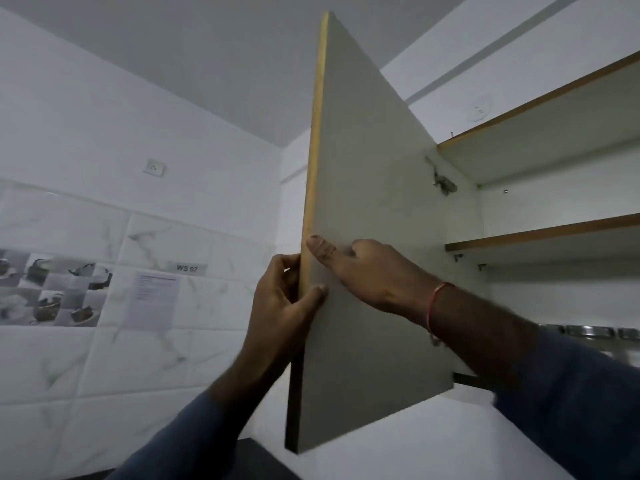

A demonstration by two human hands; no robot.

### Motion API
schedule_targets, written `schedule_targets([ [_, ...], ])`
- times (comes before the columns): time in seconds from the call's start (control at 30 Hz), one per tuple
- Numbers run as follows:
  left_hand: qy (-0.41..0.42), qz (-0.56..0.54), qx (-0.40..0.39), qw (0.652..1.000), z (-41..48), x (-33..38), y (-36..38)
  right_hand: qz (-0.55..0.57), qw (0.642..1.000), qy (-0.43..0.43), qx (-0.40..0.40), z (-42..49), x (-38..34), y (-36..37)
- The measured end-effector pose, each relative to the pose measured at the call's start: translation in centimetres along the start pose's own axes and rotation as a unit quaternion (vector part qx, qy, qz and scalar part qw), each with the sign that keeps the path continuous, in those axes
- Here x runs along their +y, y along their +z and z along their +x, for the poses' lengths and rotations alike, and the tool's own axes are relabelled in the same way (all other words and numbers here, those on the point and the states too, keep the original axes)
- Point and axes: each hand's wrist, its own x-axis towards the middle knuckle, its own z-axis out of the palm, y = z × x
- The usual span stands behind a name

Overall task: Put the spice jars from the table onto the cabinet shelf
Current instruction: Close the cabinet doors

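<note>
Left hand (277,299) is gripping the free edge of the cabinet door (374,188), fingers wrapping the outer side and thumb clamping the inner face. Right hand (370,271) is lying just above it on the inner face, its thumb (320,245) pressing flat by the edge and the other fingers folding out of sight, so I cannot tell whether they are curling on anything. The door is standing wide open, long axis upright, yellow edge pointing at the camera, hinge (445,183) on the far side. Beyond it the cabinet shelf (540,233) is running off to the right, and no jar is showing on the parts in view. The spice jars are not showing at all, nor the bench, so which way they are pointing cannot be told. Judging from this, the task is only beginning: cabinet opened, every jar yet to be carried up.
</note>
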Motion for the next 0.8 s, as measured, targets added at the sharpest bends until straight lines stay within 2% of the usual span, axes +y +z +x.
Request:
schedule_targets([
  [0.1, 0.069, -0.085, -0.035, 0.993, -2.3, 2.7, 5.6, -0.011, 0.999, 0.012, 0.034, -3.4, 1.3, -3.8],
  [0.2, 0.091, -0.168, -0.096, 0.977, -4.2, 4.5, 11.4, 0.019, 0.998, 0.028, 0.056, -6.1, 4.0, -7.2],
  [0.3, 0.12, -0.196, -0.157, 0.961, -6.2, 5.0, 18.0, 0.07, 0.992, 0.041, 0.1, -9.3, 7.2, -10.9],
  [0.37, 0.138, -0.186, -0.157, 0.96, -7.5, 5.1, 23.3, 0.081, 0.983, 0.071, 0.151, -11.5, 9.7, -13.6],
  [0.5, 0.22, -0.015, -0.067, 0.973, -9.4, 5.2, 35.2, 0.085, 0.952, 0.158, 0.247, -14.3, 17.3, -18.8],
  [0.63, 0.193, 0.173, -0.083, 0.962, -9.5, 3.2, 43.7, 0.13, 0.925, 0.226, 0.278, -14.0, 23.8, -20.9],
  [0.8, 0.174, 0.246, -0.13, 0.945, -9.3, 1.3, 49.1, 0.121, 0.918, 0.249, 0.283, -12.8, 30.1, -22.9],
])
